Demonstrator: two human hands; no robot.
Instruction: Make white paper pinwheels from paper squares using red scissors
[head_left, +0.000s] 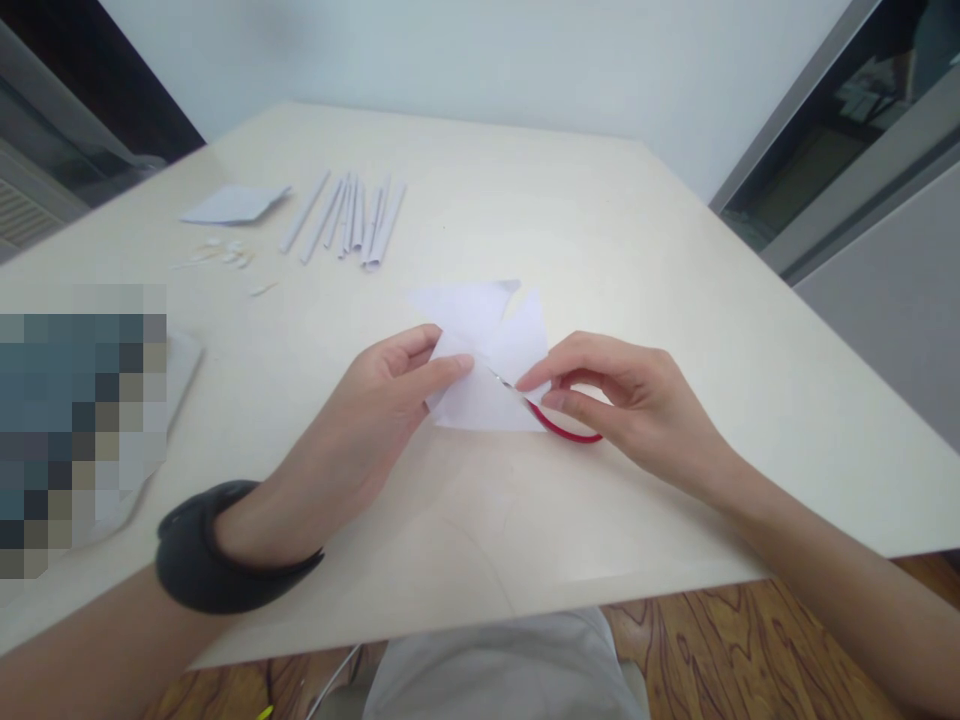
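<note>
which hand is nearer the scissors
Right: the right hand is right at the scissors, holding them; the left hand is left of the blade tips, gripping the paper.

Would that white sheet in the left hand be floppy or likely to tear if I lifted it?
The white sheet is probably floppy, as it looks thin and a corner beside its notch seems to curl. It should be light too, with the left hand pinching it at one side. It might tear further from that notch.

Left hand (382, 400) gripping white paper (484, 335); right hand (626, 385) with red-handled scissors (564, 432); white rolls (387, 225) farther back
</note>
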